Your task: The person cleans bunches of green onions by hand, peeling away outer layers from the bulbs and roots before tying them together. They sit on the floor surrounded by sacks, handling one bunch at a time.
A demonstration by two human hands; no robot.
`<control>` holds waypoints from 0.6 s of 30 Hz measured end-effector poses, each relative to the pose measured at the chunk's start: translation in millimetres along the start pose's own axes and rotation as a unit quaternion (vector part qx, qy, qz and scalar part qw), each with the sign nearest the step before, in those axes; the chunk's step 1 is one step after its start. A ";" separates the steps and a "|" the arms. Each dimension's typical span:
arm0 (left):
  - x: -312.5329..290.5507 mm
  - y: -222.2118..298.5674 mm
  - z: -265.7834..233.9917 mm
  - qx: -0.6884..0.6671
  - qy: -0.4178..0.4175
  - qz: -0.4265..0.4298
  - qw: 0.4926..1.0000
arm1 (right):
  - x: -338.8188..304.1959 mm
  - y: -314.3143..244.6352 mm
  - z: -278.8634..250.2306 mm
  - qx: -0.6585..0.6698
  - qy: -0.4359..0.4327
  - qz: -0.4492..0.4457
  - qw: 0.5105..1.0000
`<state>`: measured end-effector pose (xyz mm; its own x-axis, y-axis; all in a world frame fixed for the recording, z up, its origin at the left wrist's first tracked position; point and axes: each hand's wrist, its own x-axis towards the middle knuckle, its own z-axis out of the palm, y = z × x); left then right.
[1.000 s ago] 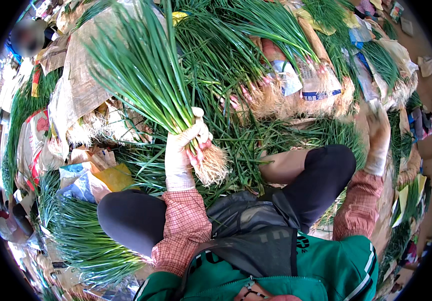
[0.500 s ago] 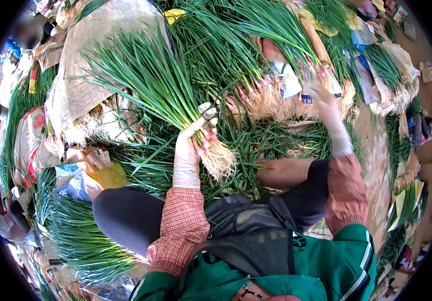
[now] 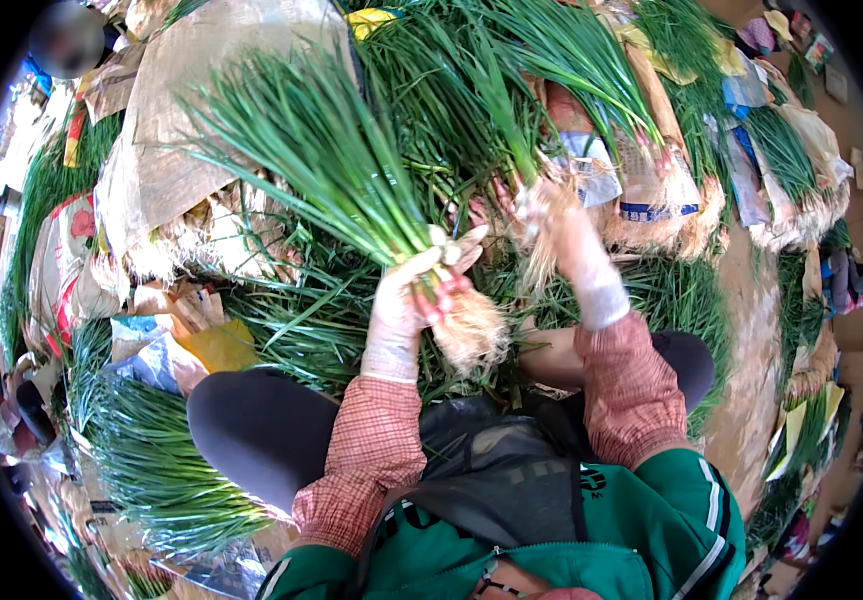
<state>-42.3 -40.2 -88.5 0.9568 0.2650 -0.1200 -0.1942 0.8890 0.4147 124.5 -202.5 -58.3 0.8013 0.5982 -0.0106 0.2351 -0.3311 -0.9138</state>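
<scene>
Right hand [image 3: 561,224] moved left | grips green onions [image 3: 521,152] | sack [image 3: 649,178]: blue lettering [image 3: 659,213]

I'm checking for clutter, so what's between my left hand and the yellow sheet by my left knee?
In the head view, tangled long green leaves lie between your left hand and the yellow sheet.

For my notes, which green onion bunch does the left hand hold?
The central green onion bunch fanning up-left, roots toward the lap; the right hand touches plants farther right.
</scene>
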 end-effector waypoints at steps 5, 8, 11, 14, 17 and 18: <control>2.5 -16.6 -11.9 -0.019 0.002 -0.039 0.999 | -43.2 2.5 44.2 -0.219 -0.229 0.086 0.945; -1.3 -8.1 -8.7 0.053 -0.005 -0.100 0.994 | -25.2 47.4 36.3 0.148 -0.183 0.159 0.959; -7.2 -2.4 -25.6 0.127 0.006 -0.113 0.985 | -1.1 21.4 81.4 -0.049 -0.108 -0.034 0.992; -9.6 -9.0 -11.9 0.107 0.048 -0.053 0.992 | -2.0 10.9 96.0 0.224 -0.066 0.143 0.962; -8.2 -14.8 -11.7 0.121 0.043 -0.027 0.991 | -14.4 10.7 101.5 0.394 -0.007 0.202 0.896; -7.2 -16.5 -14.4 0.131 0.041 -0.022 0.990 | -18.5 8.4 103.5 0.461 0.005 0.219 0.860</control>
<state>-49.0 -51.4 -107.5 0.9398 0.2681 -0.2117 -0.0799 0.7751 0.6268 54.7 -140.8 -107.8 0.7079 0.5549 -0.4371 -0.6231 0.1990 -0.7564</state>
